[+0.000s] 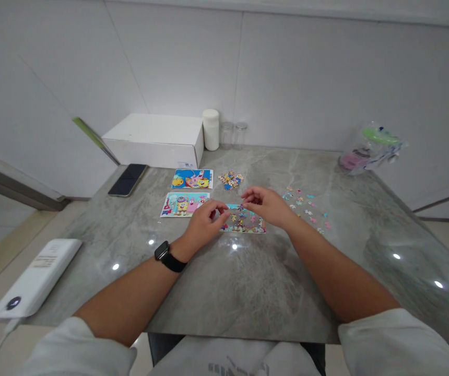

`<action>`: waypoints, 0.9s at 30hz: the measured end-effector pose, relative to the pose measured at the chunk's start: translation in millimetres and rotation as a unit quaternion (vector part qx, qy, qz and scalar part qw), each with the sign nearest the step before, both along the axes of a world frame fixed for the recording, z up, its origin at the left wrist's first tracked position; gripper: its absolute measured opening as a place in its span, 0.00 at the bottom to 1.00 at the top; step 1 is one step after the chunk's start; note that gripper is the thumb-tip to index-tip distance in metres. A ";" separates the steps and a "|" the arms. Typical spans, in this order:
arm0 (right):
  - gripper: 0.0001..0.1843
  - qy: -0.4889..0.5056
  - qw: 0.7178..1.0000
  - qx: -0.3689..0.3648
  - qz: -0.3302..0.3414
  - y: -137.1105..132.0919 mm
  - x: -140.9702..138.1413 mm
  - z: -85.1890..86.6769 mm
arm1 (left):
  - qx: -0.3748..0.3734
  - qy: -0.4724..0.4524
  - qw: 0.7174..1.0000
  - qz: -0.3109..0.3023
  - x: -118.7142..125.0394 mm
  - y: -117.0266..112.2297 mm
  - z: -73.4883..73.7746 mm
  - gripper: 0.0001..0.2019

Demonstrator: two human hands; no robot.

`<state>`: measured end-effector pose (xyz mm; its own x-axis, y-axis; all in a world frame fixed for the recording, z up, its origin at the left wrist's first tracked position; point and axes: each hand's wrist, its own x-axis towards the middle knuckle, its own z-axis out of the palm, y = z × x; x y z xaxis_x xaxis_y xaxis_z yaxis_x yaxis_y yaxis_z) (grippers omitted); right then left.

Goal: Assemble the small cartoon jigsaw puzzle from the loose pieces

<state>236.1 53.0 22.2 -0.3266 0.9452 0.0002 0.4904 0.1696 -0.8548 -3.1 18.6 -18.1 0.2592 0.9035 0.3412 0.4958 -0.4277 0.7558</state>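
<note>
Loosely curled, left hand (204,224), right hand (269,206) at rectangular puzzle board (256,230), knobbly pieces (231,181) heaped beyond; can't tell grip contents.

Grey table (232,297). Far left: white box (152,141), phone (128,180) just nearer. Right of box: white bottle (211,130), two clear jars (227,137). Middle: two picture cards (192,178), heap of puzzle pieces (231,180), partly filled puzzle (248,228) nearer. Loose pieces (308,212) to its right. Far right: plastic bag (369,151). Near left edge: white power bank (40,277).
</note>
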 end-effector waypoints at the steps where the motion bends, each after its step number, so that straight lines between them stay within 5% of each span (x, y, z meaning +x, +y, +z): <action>1: 0.12 0.014 1.000 0.000 0.002 -2.3 -5.8 -7.6 | -0.002 -0.002 1.000 -0.007 0.8 -1.0 0.8 0.07; 5: 0.12 0.069 0.998 -0.010 0.006 -7.2 -19.1 -28.2 | -0.002 0.005 1.000 -0.027 2.8 -2.5 0.8 0.08; 12: 0.14 0.152 0.988 -0.037 -0.005 -11.8 -25.2 -38.2 | -0.029 -0.007 0.999 -0.017 2.4 1.2 -6.7 0.09; 20: 0.10 0.052 0.991 0.119 -0.024 -23.2 -29.9 -32.6 | -0.066 -0.063 0.996 0.009 4.3 0.7 -3.6 0.10; 27: 0.10 0.058 0.989 0.131 -0.025 -22.1 -30.2 -36.7 | -0.070 -0.063 0.996 -0.001 5.1 0.0 -4.6 0.11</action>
